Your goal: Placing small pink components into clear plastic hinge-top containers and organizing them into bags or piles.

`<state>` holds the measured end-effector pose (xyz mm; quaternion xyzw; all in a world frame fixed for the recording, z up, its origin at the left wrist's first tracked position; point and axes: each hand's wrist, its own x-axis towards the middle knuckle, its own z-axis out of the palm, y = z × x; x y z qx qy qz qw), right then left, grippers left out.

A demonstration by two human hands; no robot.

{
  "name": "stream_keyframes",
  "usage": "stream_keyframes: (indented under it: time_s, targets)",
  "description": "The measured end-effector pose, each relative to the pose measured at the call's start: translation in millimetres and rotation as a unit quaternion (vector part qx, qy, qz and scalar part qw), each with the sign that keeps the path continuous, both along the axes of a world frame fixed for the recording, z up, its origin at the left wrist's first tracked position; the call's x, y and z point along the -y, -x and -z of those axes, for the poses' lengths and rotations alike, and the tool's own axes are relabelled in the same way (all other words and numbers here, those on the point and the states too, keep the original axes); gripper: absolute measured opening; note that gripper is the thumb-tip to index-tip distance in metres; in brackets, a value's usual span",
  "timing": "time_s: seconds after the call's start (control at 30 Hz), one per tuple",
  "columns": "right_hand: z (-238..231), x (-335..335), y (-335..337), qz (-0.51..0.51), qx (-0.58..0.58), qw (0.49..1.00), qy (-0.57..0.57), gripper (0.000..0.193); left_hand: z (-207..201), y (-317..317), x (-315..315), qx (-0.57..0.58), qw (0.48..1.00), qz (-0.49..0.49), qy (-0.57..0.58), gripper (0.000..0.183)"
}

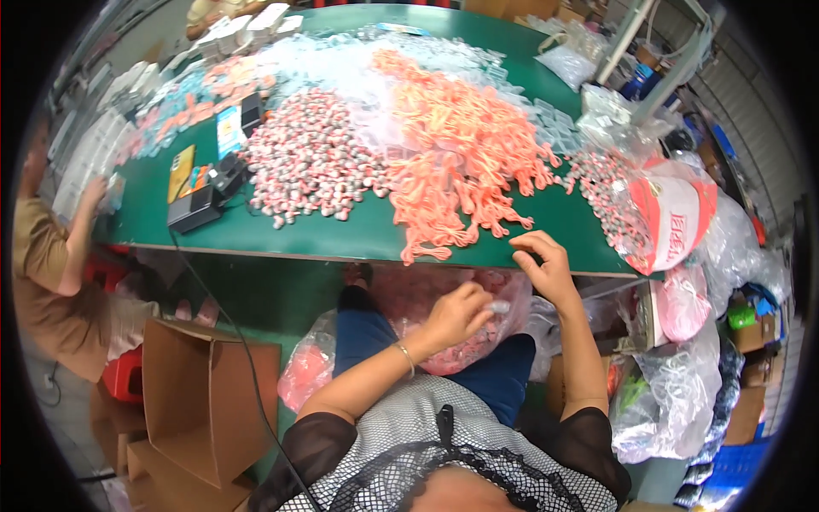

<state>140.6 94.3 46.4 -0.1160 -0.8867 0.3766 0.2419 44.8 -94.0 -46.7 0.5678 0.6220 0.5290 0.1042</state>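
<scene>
My left hand (461, 317) is closed above my lap, with a small clear plastic piece (498, 306) at its fingertips; its exact kind is too small to tell. At the table's front edge, my right hand (544, 263) has its fingers bent and its thumb apart, with nothing visible between them. Just left of it lies a big heap of orange looped cords (465, 128). Under my left hand, between my knees, a pink-tinted plastic bag (409, 294) holds many small pieces.
The green table (358, 243) also carries a mound of small pink-and-grey pieces (311, 158), clear plastic parts (341, 55), a black box (194, 209) and a red-and-white sack (678, 213). A cable crosses the left side above cardboard boxes (205, 401). A person (51, 273) sits at left.
</scene>
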Motion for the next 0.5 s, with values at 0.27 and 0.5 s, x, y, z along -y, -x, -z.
stream_keyframes:
  time_s: [0.27,0.5]
  targets:
    - [20,6,62,0.068,-0.116,0.973,-0.188,0.02,152,-8,14,-0.142,0.956,0.022,0.257,0.018]
    - [15,-32,73,0.122,-0.153,0.966,-0.17,0.015,192,-13,18,-0.159,0.95,0.061,0.263,0.016]
